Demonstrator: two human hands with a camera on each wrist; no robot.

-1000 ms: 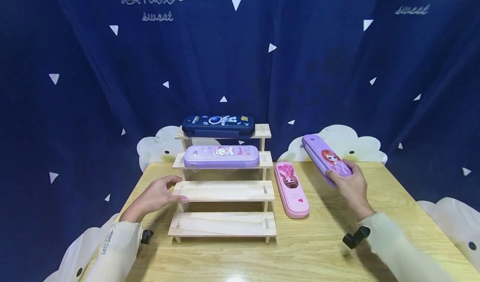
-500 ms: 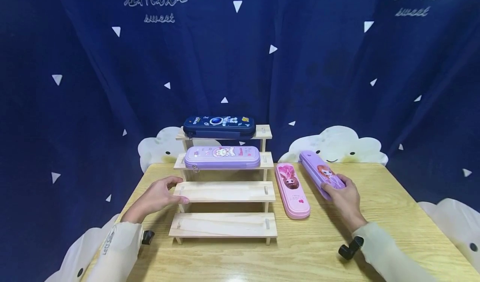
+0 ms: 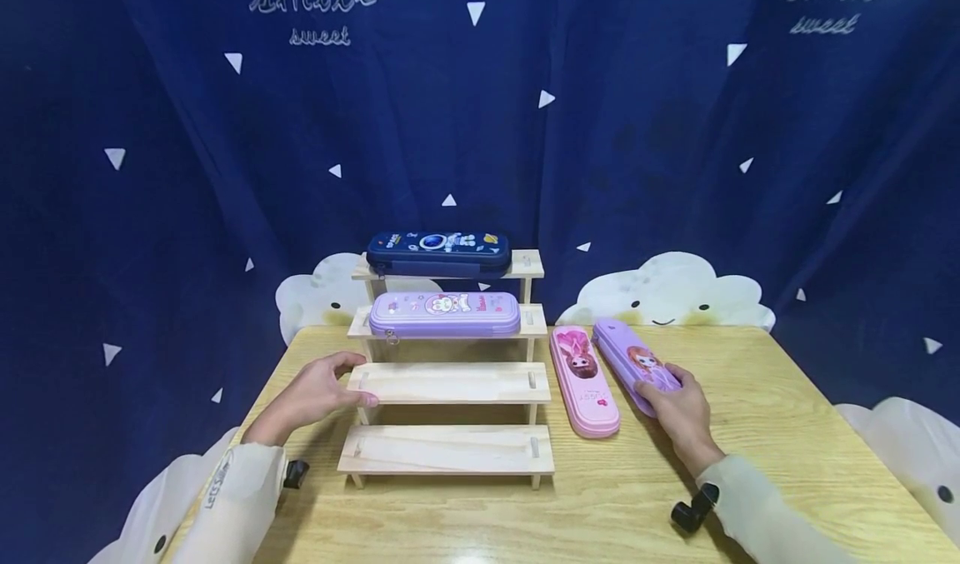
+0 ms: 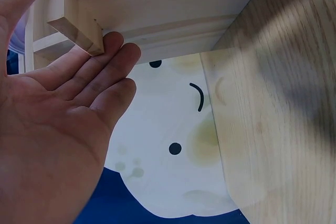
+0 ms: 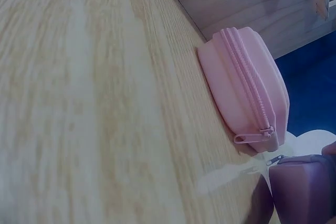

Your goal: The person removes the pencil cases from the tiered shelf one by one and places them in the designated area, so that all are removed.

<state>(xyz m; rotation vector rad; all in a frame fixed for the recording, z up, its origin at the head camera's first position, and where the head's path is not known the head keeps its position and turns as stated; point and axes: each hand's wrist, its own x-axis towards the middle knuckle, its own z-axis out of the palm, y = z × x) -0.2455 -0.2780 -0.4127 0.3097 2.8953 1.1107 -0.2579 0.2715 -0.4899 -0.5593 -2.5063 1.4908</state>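
Since the earlier frames, our right hand has come down and leftward with the purple case, bringing it closer to the pink case; our left hand has stayed at the stand.

From the head view, our right grip is clamped on the near end of the purple case, which slants beside the pink case at the right of the wooden stand. Its red-haired doll picture faces up; we cannot tell whether its underside rests fully on the table. Our left grip pinches the left end of the stand's second tier from the bottom, thumb at the front edge. Above, a lilac case lies across the next tier and a navy astronaut case across the top one. Behind everything hangs a dark blue curtain with white triangles and clouds.

From the left wrist, we see our palm and fingers, the tips at the stand's wood, with a white cloud print beyond.

From the right wrist, the pink case lies on the table, its zip pull showing, and one end of the purple case shows just beside it at the lower right; most of our right hand is out of sight there.
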